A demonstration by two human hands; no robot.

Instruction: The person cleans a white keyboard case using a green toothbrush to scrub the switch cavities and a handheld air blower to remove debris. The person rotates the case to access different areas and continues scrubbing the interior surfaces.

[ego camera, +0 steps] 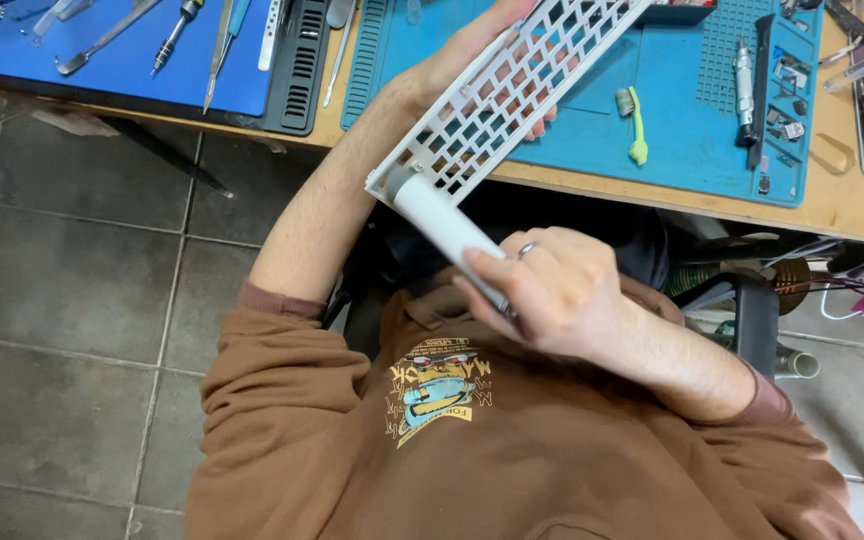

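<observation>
Bench: wooden bench (pixel 832 205) with a teal silicone work mat (pixel 672 120) on it.
Frame: white plastic keyboard frame with a grid of key holes (pixel 497 100) — held above the bench edge, long axis running from lower left to upper right.
Left hand (pixel 477 50): fingers wrapped under the frame, gripping it.
Right hand (pixel 562 290): closed around a white cylindrical tube (pixel 442 230) — its tip touching the frame's lower corner.
Brush: small green-handled brush (pixel 634 125) lying on the mat.

wooden workbench (pixel 832 205) ran along the top of the view. a teal work mat (pixel 672 130) lay on it, carrying a green brush (pixel 634 125) and small tools at its right edge. a blue mat (pixel 102 60) at left held screwdrivers and tweezers, a black vented strip (pixel 302 65) beside it
</observation>
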